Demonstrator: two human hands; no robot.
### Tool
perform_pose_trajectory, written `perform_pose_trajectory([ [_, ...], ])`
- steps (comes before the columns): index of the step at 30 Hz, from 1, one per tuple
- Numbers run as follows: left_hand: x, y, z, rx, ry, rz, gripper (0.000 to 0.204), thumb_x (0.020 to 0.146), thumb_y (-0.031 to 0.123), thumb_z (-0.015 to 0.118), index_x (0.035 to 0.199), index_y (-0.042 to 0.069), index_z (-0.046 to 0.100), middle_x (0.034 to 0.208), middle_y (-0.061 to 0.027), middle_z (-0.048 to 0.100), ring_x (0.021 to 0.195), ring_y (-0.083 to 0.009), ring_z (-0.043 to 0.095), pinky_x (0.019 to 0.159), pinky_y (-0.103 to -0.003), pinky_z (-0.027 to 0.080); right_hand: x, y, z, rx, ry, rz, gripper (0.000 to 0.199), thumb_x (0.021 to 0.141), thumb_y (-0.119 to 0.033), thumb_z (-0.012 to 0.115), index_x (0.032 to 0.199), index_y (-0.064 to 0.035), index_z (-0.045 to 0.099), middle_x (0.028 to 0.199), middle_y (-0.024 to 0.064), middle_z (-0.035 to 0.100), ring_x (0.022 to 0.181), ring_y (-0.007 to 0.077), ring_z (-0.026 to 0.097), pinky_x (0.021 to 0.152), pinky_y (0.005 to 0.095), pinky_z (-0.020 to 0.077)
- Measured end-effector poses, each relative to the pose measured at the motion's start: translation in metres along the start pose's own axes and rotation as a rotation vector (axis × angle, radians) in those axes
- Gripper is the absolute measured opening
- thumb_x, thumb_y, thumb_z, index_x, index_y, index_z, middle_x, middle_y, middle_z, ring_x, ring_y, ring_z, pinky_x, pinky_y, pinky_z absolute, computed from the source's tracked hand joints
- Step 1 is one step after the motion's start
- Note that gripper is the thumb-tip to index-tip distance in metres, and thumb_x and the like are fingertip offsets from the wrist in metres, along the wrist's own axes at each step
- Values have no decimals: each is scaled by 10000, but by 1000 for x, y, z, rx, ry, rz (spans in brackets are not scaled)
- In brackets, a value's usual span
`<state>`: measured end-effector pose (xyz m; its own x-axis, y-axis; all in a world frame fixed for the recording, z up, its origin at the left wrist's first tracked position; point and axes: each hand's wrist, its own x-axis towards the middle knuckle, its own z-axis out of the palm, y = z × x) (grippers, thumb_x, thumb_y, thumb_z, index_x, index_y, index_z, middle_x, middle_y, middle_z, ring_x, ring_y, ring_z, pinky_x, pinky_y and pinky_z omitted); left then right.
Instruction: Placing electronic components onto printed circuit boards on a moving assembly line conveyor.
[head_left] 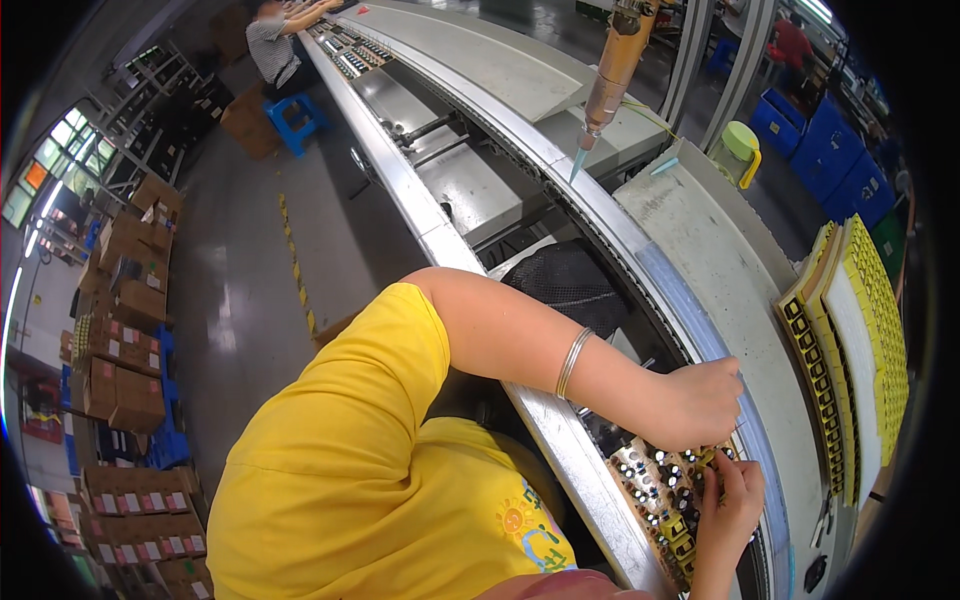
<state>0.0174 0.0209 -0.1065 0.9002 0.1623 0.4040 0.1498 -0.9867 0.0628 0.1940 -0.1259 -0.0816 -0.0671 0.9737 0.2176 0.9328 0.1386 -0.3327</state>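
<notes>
1. Yellow-sleeved and wearing metal bangles (572,363), held the left hand (697,407) over the far end of the component-crowded circuit boards (660,464), with fingers curled; could not tell whether around anything.
2. Held the right hand (737,497) at their right edge, with fingers bent near the thumb; could not tell any grip.
3. Saw the boards lying on the metal-railed conveyor (545,405), near yellow trays (868,350) stacked beside the grey tabletop (690,215).

Light comes through the window (72,140) at upper left, where a tube light (50,202) glares white; I see the metal rail (440,240) shining mid-frame, the floor (235,270) dimmer beside it, and straight edges bowing toward black corners
</notes>
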Motion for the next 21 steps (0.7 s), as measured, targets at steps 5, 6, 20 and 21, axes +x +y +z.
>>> perform_pose_trajectory([
  [5,-2,0,-4,4,1,3,92,721,189,717,635,157,721,715,13,664,856,-201,621,858,-356,396,2,-2,0,7,-2,15,260,850,29,748,1109,17,728,890,131,574,823,296,602,723,402,502],
  [6,-2,1,-4,9,10,12,93,719,189,716,631,159,719,718,10,664,855,-202,622,857,-355,397,1,-2,0,7,-2,18,260,850,29,748,1109,17,728,890,131,574,823,296,602,723,402,502],
  [20,1,9,-29,-48,-90,180,253,745,131,729,997,112,748,932,-6,654,938,-222,605,853,-368,452,19,54,-95,-65,345,-19,162,910,-86,736,1048,-1,734,938,148,698,874,309,668,794,392,529],
  [21,8,13,-34,-35,-95,148,268,760,116,738,1027,117,755,952,-15,656,934,-232,606,844,-375,465,18,71,-107,-41,400,44,165,929,-103,729,1061,-4,734,952,135,707,867,278,673,786,375,528],
])
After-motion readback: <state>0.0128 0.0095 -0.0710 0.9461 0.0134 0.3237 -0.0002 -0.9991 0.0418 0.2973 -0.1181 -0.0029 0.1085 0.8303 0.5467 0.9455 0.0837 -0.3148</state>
